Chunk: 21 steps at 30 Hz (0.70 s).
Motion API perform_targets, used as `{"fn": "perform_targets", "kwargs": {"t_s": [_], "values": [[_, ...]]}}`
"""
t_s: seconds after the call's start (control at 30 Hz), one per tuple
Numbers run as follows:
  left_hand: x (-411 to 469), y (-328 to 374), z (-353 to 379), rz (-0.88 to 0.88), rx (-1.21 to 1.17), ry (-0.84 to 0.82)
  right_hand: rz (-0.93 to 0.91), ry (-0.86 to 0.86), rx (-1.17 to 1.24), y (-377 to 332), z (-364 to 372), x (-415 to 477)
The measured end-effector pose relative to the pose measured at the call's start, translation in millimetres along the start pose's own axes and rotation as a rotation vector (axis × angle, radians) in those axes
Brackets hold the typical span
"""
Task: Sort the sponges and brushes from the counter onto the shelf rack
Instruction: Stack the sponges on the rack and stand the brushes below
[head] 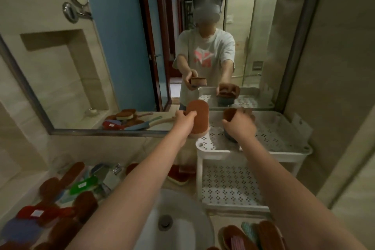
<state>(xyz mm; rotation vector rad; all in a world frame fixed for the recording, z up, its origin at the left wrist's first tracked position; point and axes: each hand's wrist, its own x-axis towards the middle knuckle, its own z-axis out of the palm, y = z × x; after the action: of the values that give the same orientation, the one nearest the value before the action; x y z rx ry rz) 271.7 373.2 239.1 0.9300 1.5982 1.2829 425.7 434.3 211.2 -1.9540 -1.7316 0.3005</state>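
Fig. Risk, as I judge it: left hand (pixel 183 121) pinches oblong rust-brown scouring sponge (pixel 199 115) by one edge, just beside white perforated plastic shelf rack (pixel 253 151). Slack pinch drops it toward white sink basin (pixel 192 209). Right hand (pixel 241 128) curls round second brown sponge (pixel 230 114) over top tier, blurred. First sponge: coarse face, pale backing.

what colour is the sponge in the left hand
The sponge is reddish brown, head view.

Home bathroom, washbasin (pixel 182 205), wall mirror (pixel 121 57), tiled walls, glass shower door (pixel 255 26)
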Motion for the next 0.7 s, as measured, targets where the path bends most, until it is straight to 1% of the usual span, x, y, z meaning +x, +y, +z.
{"fn": "perform_targets", "kwargs": {"t_s": [0.07, 0.13, 0.23, 0.27, 0.37, 0.43, 0.6, 0.7], "values": [[4.8, -0.3, 7.2, 0.004, 0.021, 0.015, 0.02, -0.098, -0.04, 6.4, 10.4, 10.5], [9.2, -0.3, 14.6, 0.032, 0.068, 0.036, 0.001, -0.12, -0.09, 7.0, 7.0, 7.0], [15.5, -1.2, 27.5, 0.094, 0.192, 0.047, -0.156, -0.06, -0.167, 10.6, -9.6, -8.3], [17.7, -1.0, 32.5, 0.11, 0.227, 0.046, -0.225, -0.069, -0.162, 14.6, -12.8, -13.2], [21.8, -0.2, 50.5, 0.146, 0.345, 0.058, -0.416, -0.238, -0.217, 26.9, -17.4, -25.0], [23.4, -1.1, 61.1, 0.133, 0.413, 0.064, -0.422, -0.285, -0.267, 35.0, -19.7, -24.5], [23.8, -6.0, 81.2, 0.116, 0.48, 0.035, -0.332, -0.256, -0.218, 65.2, -32.1, -15.3], [17.7, -10.1, 90.6, 0.126, 0.544, -0.025, -0.316, -0.246, -0.175, 76.8, -29.7, -12.6]]}}
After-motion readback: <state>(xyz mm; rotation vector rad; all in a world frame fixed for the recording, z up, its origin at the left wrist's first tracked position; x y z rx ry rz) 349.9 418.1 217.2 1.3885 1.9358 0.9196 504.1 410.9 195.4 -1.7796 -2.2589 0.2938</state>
